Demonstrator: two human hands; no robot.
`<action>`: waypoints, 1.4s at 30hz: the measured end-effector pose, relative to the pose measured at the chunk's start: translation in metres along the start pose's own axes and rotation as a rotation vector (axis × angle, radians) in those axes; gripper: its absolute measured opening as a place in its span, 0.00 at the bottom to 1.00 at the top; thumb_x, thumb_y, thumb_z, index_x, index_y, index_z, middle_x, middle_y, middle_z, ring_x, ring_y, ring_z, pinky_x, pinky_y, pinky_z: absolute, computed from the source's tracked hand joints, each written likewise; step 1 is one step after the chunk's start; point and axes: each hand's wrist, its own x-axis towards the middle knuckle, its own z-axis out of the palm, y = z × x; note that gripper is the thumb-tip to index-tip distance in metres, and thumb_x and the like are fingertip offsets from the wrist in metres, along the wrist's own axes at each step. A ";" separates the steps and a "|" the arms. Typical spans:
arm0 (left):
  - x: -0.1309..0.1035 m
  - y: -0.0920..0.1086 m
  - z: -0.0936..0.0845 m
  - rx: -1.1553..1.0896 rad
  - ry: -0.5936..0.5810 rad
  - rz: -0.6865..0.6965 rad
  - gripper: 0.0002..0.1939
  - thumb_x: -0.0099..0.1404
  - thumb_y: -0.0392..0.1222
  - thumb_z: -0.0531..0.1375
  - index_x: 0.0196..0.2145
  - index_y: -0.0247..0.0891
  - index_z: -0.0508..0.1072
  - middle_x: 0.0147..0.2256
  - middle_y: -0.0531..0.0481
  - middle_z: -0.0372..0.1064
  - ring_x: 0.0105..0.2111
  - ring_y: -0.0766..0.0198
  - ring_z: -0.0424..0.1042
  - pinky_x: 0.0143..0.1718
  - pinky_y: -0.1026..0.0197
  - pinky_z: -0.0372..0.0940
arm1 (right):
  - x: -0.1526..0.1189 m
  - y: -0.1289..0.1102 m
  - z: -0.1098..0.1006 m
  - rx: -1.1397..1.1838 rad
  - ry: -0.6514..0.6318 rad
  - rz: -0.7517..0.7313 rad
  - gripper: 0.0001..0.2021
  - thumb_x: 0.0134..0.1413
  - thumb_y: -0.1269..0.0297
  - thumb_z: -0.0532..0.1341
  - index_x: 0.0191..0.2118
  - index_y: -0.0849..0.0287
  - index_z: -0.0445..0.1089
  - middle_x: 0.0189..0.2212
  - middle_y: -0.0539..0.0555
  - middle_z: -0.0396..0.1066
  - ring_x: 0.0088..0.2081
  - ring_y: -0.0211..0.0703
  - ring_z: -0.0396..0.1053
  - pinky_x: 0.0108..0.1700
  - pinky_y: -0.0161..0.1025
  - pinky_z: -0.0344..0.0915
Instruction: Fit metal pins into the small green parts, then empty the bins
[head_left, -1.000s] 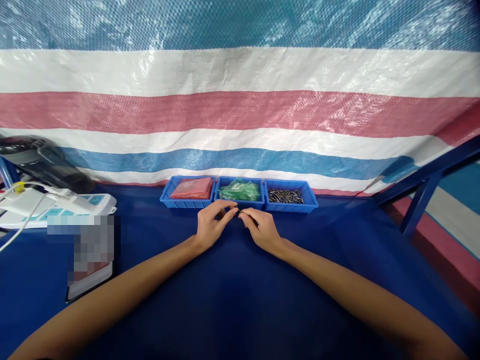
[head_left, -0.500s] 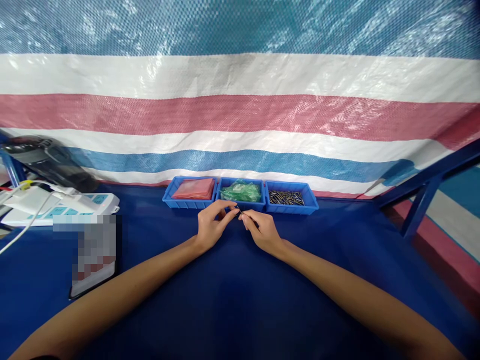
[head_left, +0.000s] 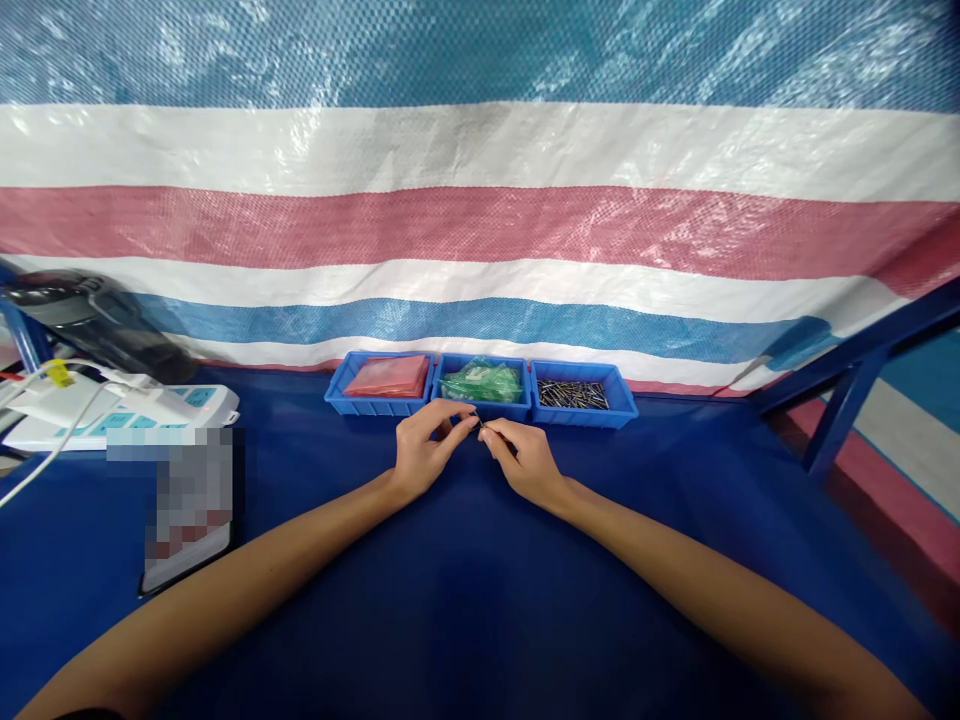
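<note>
My left hand [head_left: 426, 448] and my right hand [head_left: 525, 460] meet fingertip to fingertip over the blue table, just in front of the bins. Between them is a small, thin dark piece [head_left: 478, 424], pinched from both sides and too small to make out well. Behind my hands stand three blue bins in a row. The left bin [head_left: 379, 407] holds flat red plastic bags [head_left: 388, 377]. Green plastic bags [head_left: 481, 382] fill the middle bin [head_left: 501, 411]. In the right bin [head_left: 589, 417] lie several small metal pieces like screws [head_left: 574, 394].
At the left are a white power strip [head_left: 214, 405] with cables, a dark bottle [head_left: 124, 325] lying tilted and a partly pixelated phone-like object [head_left: 191, 555]. A striped sheet [head_left: 480, 225] hangs behind the table [head_left: 465, 620]; a blue metal frame [head_left: 844, 415] stands right.
The small piece between my fingertips looks slightly turned. Both hands stay in nearly the same place.
</note>
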 end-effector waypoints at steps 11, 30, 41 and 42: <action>0.000 0.000 0.000 -0.011 0.003 0.012 0.07 0.62 0.41 0.61 0.38 0.38 0.75 0.30 0.50 0.73 0.21 0.71 0.64 0.28 0.66 0.63 | -0.001 0.001 0.001 -0.028 0.003 -0.010 0.13 0.63 0.63 0.50 0.32 0.59 0.69 0.23 0.50 0.68 0.25 0.37 0.64 0.32 0.34 0.61; 0.000 0.000 0.001 -0.003 -0.001 -0.017 0.06 0.62 0.40 0.61 0.37 0.38 0.76 0.30 0.51 0.73 0.21 0.71 0.64 0.28 0.66 0.63 | -0.001 -0.001 0.000 -0.014 0.019 -0.017 0.12 0.63 0.64 0.51 0.33 0.60 0.69 0.25 0.52 0.71 0.26 0.38 0.68 0.33 0.34 0.63; 0.000 0.001 0.000 0.015 -0.007 0.005 0.06 0.63 0.39 0.61 0.37 0.36 0.76 0.30 0.51 0.73 0.22 0.72 0.63 0.29 0.67 0.63 | -0.001 0.001 0.001 -0.006 0.017 -0.028 0.12 0.63 0.64 0.51 0.31 0.60 0.68 0.24 0.51 0.69 0.25 0.36 0.65 0.32 0.33 0.61; 0.000 0.001 0.000 0.018 -0.006 0.008 0.06 0.63 0.39 0.61 0.37 0.36 0.76 0.30 0.51 0.73 0.22 0.72 0.63 0.29 0.67 0.63 | -0.001 0.001 0.001 -0.004 0.015 -0.030 0.12 0.63 0.64 0.51 0.31 0.60 0.68 0.24 0.51 0.69 0.25 0.36 0.65 0.32 0.33 0.61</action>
